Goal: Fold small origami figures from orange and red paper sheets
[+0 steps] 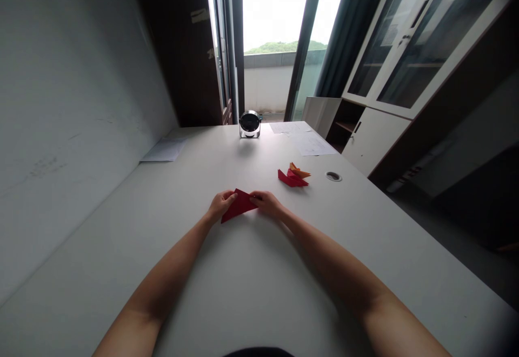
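Observation:
A red sheet of paper (240, 205), folded to a triangle, is held between my two hands just above or on the white table. My left hand (221, 204) pinches its left side, thumb on top. On the other side my right hand (265, 203) grips the right edge with closed fingers. The triangle's long lower edge slopes up from left to right. Beyond my right hand lie a red folded paper figure (292, 179) and an orange folded paper figure (299, 171), close together. Fingers under the paper are hidden.
A round black device on a stand (250, 123) stands at the table's far end. White papers (311, 143) lie at the back right, and another paper stack (164, 150) by the left wall. A round cable hole (333, 176) is set in the white table (243, 281).

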A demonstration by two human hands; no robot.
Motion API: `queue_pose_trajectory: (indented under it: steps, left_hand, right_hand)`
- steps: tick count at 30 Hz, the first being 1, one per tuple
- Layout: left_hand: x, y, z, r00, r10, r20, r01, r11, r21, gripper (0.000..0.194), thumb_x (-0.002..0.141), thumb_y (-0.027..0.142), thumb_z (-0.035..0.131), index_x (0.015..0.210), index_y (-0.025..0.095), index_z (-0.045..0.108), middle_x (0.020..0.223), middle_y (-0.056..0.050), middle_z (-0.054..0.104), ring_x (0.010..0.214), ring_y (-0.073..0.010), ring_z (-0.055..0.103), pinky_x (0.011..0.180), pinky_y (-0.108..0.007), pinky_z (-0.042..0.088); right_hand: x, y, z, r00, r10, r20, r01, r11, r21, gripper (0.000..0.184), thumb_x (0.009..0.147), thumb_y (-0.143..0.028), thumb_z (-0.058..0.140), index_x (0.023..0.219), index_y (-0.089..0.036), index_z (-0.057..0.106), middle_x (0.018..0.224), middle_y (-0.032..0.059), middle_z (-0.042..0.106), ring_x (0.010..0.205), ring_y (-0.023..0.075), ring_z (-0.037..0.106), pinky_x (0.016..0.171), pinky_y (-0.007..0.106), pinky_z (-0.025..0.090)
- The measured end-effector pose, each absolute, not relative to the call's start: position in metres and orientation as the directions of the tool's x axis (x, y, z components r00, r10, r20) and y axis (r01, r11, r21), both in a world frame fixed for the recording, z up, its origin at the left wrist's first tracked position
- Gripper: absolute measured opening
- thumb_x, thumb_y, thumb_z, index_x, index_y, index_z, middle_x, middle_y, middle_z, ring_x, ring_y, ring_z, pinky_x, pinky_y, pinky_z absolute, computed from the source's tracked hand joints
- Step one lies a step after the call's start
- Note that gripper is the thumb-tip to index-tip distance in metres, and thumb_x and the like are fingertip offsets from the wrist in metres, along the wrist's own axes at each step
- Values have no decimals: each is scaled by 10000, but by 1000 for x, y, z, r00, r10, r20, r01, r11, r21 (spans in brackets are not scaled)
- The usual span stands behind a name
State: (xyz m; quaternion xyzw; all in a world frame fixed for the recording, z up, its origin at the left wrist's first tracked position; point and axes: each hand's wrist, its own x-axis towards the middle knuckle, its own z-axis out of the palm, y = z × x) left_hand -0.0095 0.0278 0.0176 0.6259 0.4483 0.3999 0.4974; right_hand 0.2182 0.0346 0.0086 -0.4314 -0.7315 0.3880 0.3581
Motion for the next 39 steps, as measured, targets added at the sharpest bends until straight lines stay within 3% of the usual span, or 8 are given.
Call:
queue_pose_trajectory:
  steps: [16, 39]
  left_hand:
    - [-8, 30, 9, 223, 971, 87, 228, -139, 964, 363, 816, 452, 575, 973, 162, 725, 845, -55, 741, 719, -203, 657, 620, -276, 490]
    - [-9, 26, 18, 281, 953, 115, 395, -224, 891, 320, 855, 400, 528, 983, 171, 712, 890, -42, 741, 776, -193, 650, 665, -260, 495]
  right_hand:
    - [218, 36, 6, -361, 910, 207, 418, 356, -836, 255, 834, -381, 556, 889, -198, 725, 724, -2, 669, 642, 133, 535, 615, 235, 403]
    - [216, 33, 7, -420, 875, 240, 565, 459, -686, 194, 866, -316, 565, 902, -204, 720, 651, -25, 622, 581, 96, 472, 583, 212, 325]
